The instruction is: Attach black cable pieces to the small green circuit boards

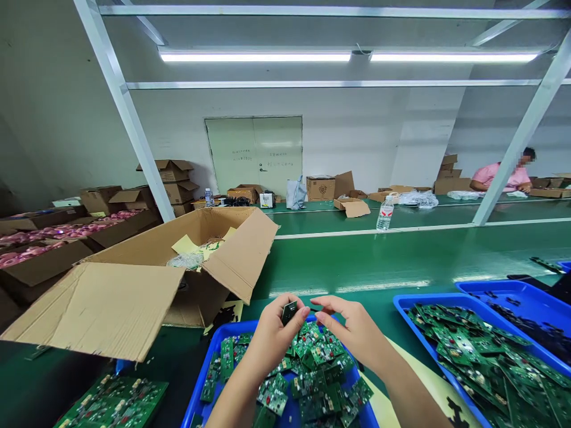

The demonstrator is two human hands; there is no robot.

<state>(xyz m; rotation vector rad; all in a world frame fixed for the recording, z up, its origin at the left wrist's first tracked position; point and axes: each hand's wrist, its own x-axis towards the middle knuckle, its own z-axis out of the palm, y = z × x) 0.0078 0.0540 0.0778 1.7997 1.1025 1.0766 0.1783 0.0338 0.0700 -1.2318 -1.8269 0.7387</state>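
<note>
Circuit board [289, 313], small and green, is pinched in the fingers of the left hand [277, 333], above a blue tray [200, 383] full of loose boards [273, 392]. The right hand's [350, 326] thumb and forefinger stand nearly together beside it; a dark sliver [313, 310] shows at their tips, but I cannot tell whether they grip it. If the left fingers loosen, the board could slip and be lost among its likes below; so thin a sliver could drop just as easily.

A glossy green counter [348, 261] carries an open cardboard box [107, 303] on the left, a second board-filled tray [427, 298] on the right, and a water bottle [385, 213] farther back. Beyond are a closed double door [254, 145], tube lights [254, 57] overhead, and a person in pink [495, 175] at far right.
</note>
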